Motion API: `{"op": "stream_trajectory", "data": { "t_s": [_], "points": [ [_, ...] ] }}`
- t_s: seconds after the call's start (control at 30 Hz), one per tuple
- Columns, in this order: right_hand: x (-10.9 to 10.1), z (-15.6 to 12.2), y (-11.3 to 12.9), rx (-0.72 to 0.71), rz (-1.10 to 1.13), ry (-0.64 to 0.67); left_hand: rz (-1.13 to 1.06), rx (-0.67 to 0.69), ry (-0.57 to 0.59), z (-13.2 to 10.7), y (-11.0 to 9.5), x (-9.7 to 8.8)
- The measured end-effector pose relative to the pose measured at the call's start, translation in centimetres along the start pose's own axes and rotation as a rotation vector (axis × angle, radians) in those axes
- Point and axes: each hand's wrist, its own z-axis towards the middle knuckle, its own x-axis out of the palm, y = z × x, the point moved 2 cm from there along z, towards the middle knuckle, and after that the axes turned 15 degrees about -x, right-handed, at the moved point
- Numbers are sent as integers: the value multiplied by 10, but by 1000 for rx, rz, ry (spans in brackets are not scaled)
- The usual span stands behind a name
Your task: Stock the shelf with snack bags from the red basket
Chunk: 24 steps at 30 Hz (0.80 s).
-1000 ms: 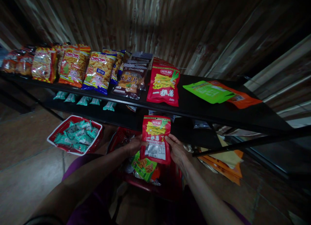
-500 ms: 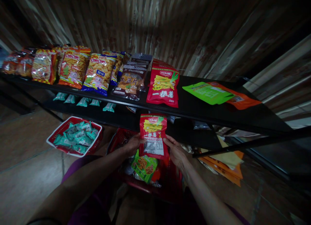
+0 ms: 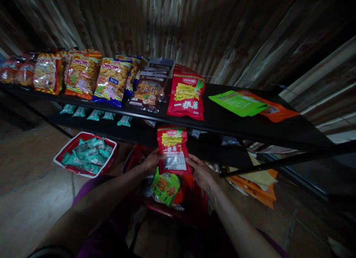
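Observation:
A red snack pouch (image 3: pixel 172 150) with yellow sticks pictured on it is held upright between both hands. My left hand (image 3: pixel 151 162) grips its lower left edge and my right hand (image 3: pixel 200 172) grips its lower right edge. Under the pouch stands a red basket (image 3: pixel 180 213) holding a green packet (image 3: pixel 164 186) and other packs. On the black shelf (image 3: pixel 222 120) above lies a stack of the same red pouches (image 3: pixel 187 96).
The top shelf carries rows of snack bags (image 3: pixel 83 76), a dark potato-chip pack (image 3: pixel 148 92), and green (image 3: pixel 236 103) and orange (image 3: pixel 274 111) packets at right. A second red basket (image 3: pixel 85 157) of teal sachets sits on the floor at left. Orange sheets (image 3: pixel 256 187) lie low right.
Both hands have lifted the red pouch a little upward and leftward, closer to the shelf edge. Everything on the shelves stays put.

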Motion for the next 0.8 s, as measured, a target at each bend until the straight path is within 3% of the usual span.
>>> {"op": "stream_trajectory", "data": {
  "t_s": [0.33, 0.53, 0.73, 0.8],
  "points": [
    [-3, 2, -3, -20, -37, -38, 26, -15, -13, 2, 1, -3],
    [-8, 5, -5, -53, -54, -61, 54, -52, 245, -5, 1, 5],
    [-11, 5, -5, -50, -60, -105, 105, -57, 412, -5, 6, 3],
    [-11, 5, -6, -55, -59, -110, 112, -27, 419, -3, 7, 2]
  ]
}}
